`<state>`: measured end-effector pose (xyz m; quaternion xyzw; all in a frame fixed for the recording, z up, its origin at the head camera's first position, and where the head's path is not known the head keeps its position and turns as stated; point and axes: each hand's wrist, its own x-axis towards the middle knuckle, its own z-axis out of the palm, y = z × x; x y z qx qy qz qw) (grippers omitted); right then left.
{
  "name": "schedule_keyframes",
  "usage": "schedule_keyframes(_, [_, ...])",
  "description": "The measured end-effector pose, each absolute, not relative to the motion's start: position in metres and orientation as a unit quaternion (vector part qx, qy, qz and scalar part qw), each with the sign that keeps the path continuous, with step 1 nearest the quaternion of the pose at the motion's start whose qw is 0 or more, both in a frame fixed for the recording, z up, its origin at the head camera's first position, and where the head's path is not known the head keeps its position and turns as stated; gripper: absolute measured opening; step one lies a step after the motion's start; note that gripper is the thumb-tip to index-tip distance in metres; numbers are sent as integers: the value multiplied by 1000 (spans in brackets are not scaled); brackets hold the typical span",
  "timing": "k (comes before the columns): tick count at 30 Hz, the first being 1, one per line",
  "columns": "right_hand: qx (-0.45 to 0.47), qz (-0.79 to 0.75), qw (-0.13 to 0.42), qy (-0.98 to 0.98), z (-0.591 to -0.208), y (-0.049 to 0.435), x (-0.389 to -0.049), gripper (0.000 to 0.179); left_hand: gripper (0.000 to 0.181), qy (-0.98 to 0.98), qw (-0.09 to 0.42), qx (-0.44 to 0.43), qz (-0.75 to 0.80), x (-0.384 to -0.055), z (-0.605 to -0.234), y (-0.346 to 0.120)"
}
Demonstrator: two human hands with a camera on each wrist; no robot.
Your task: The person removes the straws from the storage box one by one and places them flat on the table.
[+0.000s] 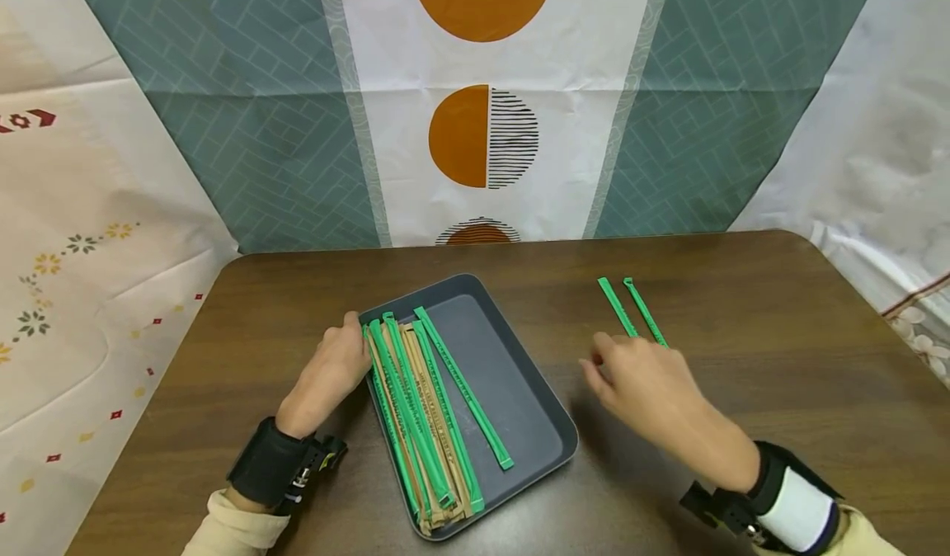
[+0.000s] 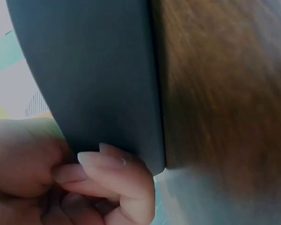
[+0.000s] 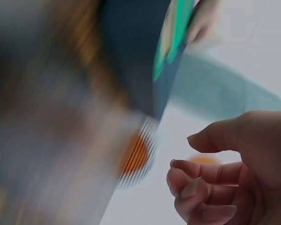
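Note:
A dark grey rectangular tray (image 1: 508, 374) lies at a slant on the table. My left hand (image 1: 331, 372) grips its far left corner, and the left wrist view shows the fingers against the tray's outer wall (image 2: 93, 75). Along the tray's left side lie several slim sticks in green wrappers (image 1: 406, 391) and brown wrappers (image 1: 438, 407). One green stick (image 1: 463, 387) lies apart from that pile. On the right, my right hand (image 1: 656, 387) is above the table with loosely bent fingers and nothing visible in them. Beyond it are two green sticks (image 1: 618, 307), their near ends hidden by the hand.
The wooden table (image 1: 312, 292) has rounded far corners. Behind it hangs a patterned cloth (image 1: 571, 160) in green and white with orange circles. A flowered white cloth (image 1: 96, 292) covers the left side, and a pale cloth (image 1: 883, 143) the right.

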<state>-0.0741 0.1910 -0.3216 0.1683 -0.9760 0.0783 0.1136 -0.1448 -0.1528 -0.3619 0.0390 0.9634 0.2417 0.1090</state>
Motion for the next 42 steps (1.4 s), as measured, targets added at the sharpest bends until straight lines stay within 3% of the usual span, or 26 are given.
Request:
schedule_keyframes(5, [230, 94, 124, -961, -331, 138, -53, 22, 42, 964, 102, 38, 244, -145, -362, -154])
schedule_keyframes(15, [245, 70, 18, -967, -353, 94, -42, 36, 46, 963, 115, 31, 242, -144, -362, -151])
schedule_keyframes(23, [212, 42, -37, -976, -362, 87, -43, 30, 45, 965, 113, 30, 233, -144, -361, -151])
schedule_keyframes(42, [209, 101, 1, -973, -365, 86, -45, 26, 43, 963, 108, 33, 245, -145, -361, -151])
